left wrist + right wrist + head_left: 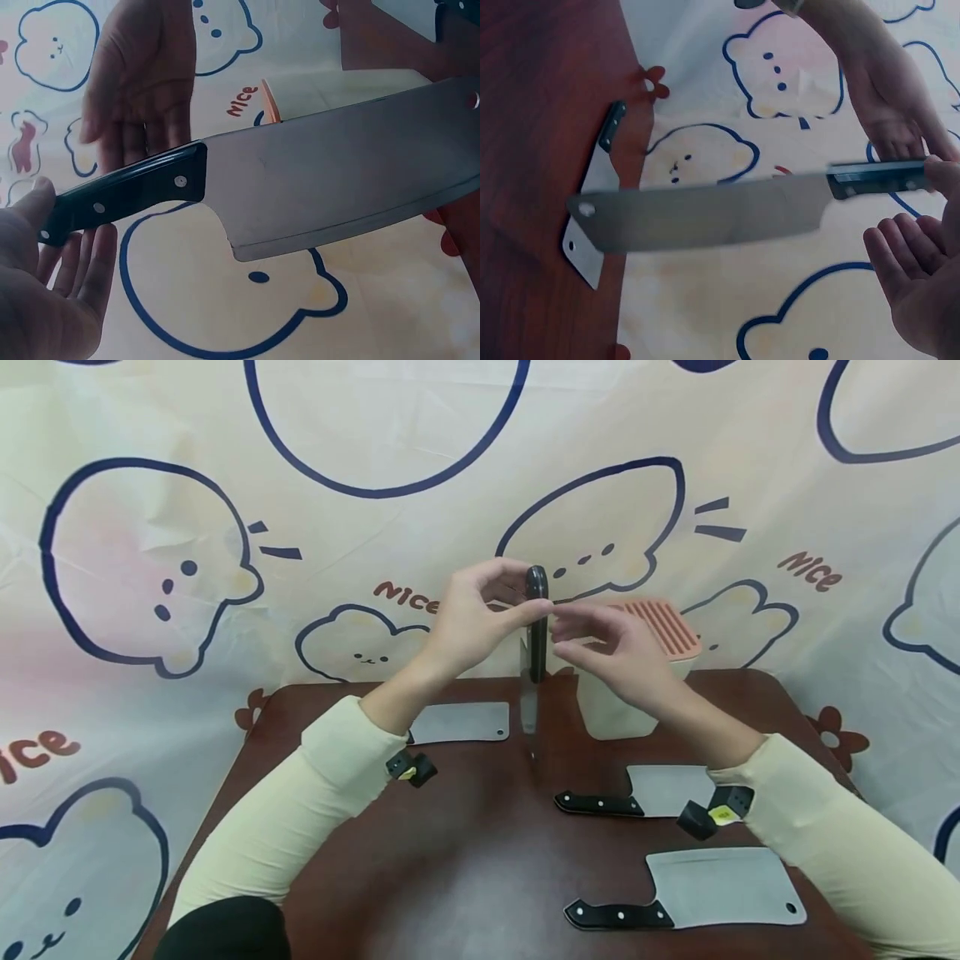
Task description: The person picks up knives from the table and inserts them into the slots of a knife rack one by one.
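Note:
My left hand (476, 618) grips the black riveted handle of a cleaver (337, 172), its thumb lying across the handle. In the head view the cleaver is raised above the table, edge-on, handle up and blade pointing down. Just right of the handle is my right hand (622, 652), fingers loosely bent and thumb apart from it. Its fingertips come close to the left thumb; whether they touch is unclear. In the right wrist view the right hand (922, 277) lies palm toward the handle, with its fingers not wrapped round it.
Behind the right hand stands a cream knife block (615, 718) with an orange slotted top (660, 622). Another cleaver (461, 722) lies at the back of the brown table (435, 877). Two more, a middle cleaver (671, 789) and a front cleaver (723, 885), lie at the right.

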A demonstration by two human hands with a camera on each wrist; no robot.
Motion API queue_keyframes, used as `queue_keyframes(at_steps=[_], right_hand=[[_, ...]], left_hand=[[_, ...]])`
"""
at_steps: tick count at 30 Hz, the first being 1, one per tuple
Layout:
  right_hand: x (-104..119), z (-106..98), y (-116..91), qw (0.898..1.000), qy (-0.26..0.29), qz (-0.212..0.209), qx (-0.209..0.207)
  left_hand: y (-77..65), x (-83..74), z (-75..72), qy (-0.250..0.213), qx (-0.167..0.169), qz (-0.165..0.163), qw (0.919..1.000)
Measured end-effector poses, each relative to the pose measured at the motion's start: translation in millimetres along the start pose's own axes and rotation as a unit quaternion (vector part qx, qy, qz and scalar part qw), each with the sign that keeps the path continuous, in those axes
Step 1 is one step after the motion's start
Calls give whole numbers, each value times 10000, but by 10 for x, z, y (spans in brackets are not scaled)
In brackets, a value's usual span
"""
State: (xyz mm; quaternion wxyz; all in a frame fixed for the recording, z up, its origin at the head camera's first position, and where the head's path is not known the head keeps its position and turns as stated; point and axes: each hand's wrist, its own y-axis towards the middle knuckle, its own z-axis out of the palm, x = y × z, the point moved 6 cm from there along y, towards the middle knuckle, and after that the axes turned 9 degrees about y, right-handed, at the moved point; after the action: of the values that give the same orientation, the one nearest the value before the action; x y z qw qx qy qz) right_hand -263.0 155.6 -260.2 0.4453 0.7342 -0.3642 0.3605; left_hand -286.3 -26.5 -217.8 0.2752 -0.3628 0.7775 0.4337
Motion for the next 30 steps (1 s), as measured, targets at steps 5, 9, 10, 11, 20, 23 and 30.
queue_keyframes(at_steps=[5, 9, 10, 11, 20, 23, 30], right_hand=[[-46, 95, -3, 9999, 129, 81, 52], [-60, 97, -10, 9999, 102, -12, -60], [-61, 99, -13, 9999, 100, -33, -74], [-63, 99, -16, 9999, 100, -45, -91], [-75, 112, -34, 9999, 82, -66, -101], [-82, 115, -41, 9999, 75, -30, -59], [-103, 110, -42, 10000, 50, 85, 4]], left_hand=[[17, -34, 68, -44, 49, -37, 10000], [22, -64, 84, 15, 76, -67, 9999], [22, -68, 85, 37, 78, -69, 9999], [23, -67, 88, 58, 81, -89, 9999], [17, -69, 113, 61, 182, -47, 9998], [5, -63, 126, 35, 285, 37, 9996], [-14, 13, 105, -84, 393, 111, 9991]])
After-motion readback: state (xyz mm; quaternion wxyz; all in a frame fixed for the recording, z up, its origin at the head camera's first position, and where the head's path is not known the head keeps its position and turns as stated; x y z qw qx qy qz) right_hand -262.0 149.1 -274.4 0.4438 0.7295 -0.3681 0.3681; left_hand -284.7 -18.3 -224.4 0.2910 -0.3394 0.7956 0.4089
